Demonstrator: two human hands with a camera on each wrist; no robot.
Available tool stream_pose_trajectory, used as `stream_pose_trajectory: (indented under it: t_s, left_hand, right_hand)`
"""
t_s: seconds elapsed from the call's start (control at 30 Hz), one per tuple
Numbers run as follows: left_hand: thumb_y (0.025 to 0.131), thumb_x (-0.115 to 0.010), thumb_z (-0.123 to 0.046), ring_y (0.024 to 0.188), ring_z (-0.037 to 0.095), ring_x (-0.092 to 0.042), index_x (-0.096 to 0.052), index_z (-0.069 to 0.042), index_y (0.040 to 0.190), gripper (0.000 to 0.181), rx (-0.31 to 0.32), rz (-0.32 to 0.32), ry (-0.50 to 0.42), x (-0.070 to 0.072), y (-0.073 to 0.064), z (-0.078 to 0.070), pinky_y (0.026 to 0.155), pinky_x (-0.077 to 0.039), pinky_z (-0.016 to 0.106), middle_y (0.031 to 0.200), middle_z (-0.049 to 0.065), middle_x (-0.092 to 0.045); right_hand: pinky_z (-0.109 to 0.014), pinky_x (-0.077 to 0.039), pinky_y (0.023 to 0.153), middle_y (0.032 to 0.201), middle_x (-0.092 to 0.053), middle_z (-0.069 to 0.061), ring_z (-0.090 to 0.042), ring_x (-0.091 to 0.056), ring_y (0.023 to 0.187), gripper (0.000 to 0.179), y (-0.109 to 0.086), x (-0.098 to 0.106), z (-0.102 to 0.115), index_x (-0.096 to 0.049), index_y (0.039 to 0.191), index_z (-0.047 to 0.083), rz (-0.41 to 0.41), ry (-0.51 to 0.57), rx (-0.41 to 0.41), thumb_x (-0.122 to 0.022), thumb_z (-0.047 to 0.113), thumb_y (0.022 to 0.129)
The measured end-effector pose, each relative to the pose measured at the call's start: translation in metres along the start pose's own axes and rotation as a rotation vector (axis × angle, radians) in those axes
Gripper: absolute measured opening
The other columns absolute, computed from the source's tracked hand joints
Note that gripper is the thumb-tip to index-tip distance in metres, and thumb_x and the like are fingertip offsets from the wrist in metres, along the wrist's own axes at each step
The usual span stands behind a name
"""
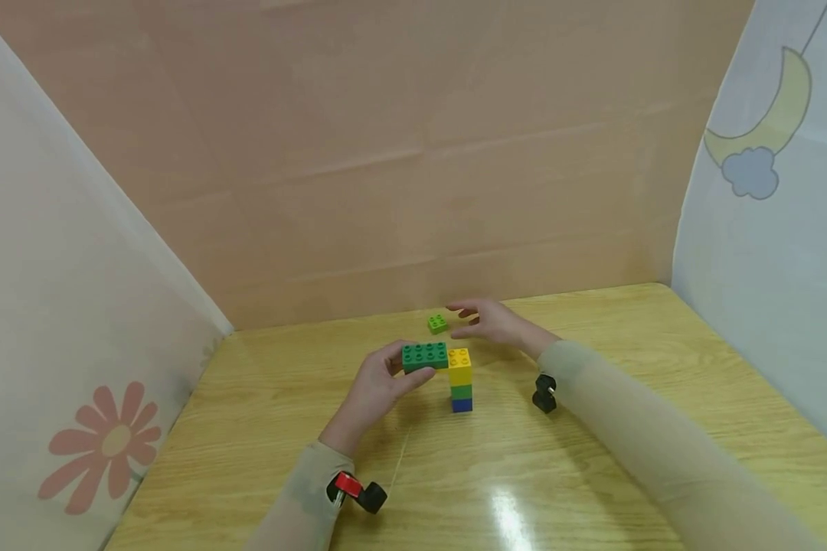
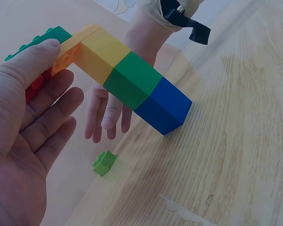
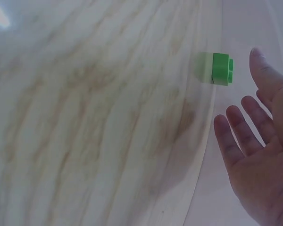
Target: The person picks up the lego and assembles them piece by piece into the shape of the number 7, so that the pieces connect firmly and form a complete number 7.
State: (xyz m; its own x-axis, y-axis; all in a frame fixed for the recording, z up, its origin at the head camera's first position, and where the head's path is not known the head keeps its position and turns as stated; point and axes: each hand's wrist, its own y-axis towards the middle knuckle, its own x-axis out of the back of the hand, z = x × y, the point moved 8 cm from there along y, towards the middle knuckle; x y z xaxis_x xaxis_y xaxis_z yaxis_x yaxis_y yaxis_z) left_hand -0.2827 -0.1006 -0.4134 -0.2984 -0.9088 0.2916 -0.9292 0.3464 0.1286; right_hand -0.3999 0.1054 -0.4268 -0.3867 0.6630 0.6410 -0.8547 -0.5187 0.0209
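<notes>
My left hand [image 1: 379, 385] grips a joined structure of toy building blocks by its dark green block [image 1: 425, 356], thumb in front and fingers behind. From that end a column goes down: a yellow block [image 1: 459, 368], a green block [image 1: 461, 392] and a blue block [image 1: 462, 405] at the bottom. Orange and red blocks [image 2: 35, 89] show under the dark green one in the left wrist view. A small light green block [image 1: 437, 324] lies near the table's back edge. Just right of it, my right hand [image 1: 492, 321] hovers with fingers spread, apart from the block and holding nothing.
The wooden table [image 1: 262, 428] meets a brownish cloth wall [image 1: 413, 168] right behind the light green block. White printed sheets stand at the left [image 1: 76, 268] and right [image 1: 765, 252]. Both wrists wear black camera mounts [image 1: 544, 393].
</notes>
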Motion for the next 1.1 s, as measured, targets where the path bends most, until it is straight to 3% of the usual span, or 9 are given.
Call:
stream_pose_trajectory:
  t_s: [0.3, 0.47, 0.6, 0.87, 1.1]
  left_hand:
    - [0.103, -0.083, -0.027, 0.128, 0.025, -0.068, -0.075, -0.015, 0.133, 0.033, -0.006, 0.007, -0.019, 0.002, -0.002, 0.000, 0.105, -0.058, 0.041, 0.125, 0.000, -0.078]
    - [0.103, -0.082, -0.026, 0.129, 0.025, -0.068, -0.075, -0.015, 0.133, 0.032, -0.005, 0.015, -0.025, 0.002, -0.003, -0.001, 0.105, -0.058, 0.041, 0.125, 0.000, -0.078]
    - [0.103, -0.083, -0.025, 0.130, 0.026, -0.068, -0.075, -0.015, 0.132, 0.032, -0.001, 0.009, -0.021, 0.002, -0.002, -0.003, 0.105, -0.058, 0.043, 0.124, 0.001, -0.078]
    - [0.103, -0.083, -0.029, 0.127, 0.025, -0.069, -0.075, -0.017, 0.131, 0.032, -0.003, 0.010, 0.002, 0.000, 0.001, -0.003, 0.105, -0.058, 0.044, 0.121, -0.001, -0.079]
    - [0.102, -0.084, -0.033, 0.127, 0.024, -0.068, -0.075, -0.018, 0.131, 0.033, -0.007, 0.015, 0.003, 0.001, 0.001, -0.003, 0.106, -0.057, 0.046, 0.120, -0.002, -0.079]
  right_hand:
    - [-0.063, -0.040, 0.123, 0.171, -0.044, -0.018, -0.045, -0.043, 0.155, 0.071, 0.007, -0.019, 0.003, -0.041, 0.170, 0.010, 0.072, -0.033, -0.004, -0.075, 0.025, 0.109]
    - [-0.061, -0.037, 0.125, 0.171, -0.044, -0.018, -0.043, -0.044, 0.155, 0.069, 0.007, -0.026, 0.010, -0.040, 0.170, 0.007, 0.097, -0.075, 0.030, -0.072, 0.021, 0.110]
    - [-0.060, -0.035, 0.126, 0.170, -0.046, -0.017, -0.042, -0.045, 0.155, 0.066, 0.008, -0.026, 0.012, -0.043, 0.168, 0.005, 0.095, -0.096, 0.047, -0.072, 0.017, 0.110]
    - [-0.060, -0.041, 0.122, 0.168, -0.048, -0.016, -0.043, -0.046, 0.154, 0.066, 0.009, -0.022, 0.008, -0.046, 0.167, 0.008, 0.058, -0.075, 0.001, -0.074, 0.017, 0.109]
    - [-0.057, -0.042, 0.122, 0.161, -0.057, -0.016, -0.038, -0.054, 0.147, 0.056, 0.011, -0.025, 0.013, -0.055, 0.160, 0.003, 0.068, -0.145, 0.061, -0.074, 0.016, 0.109]
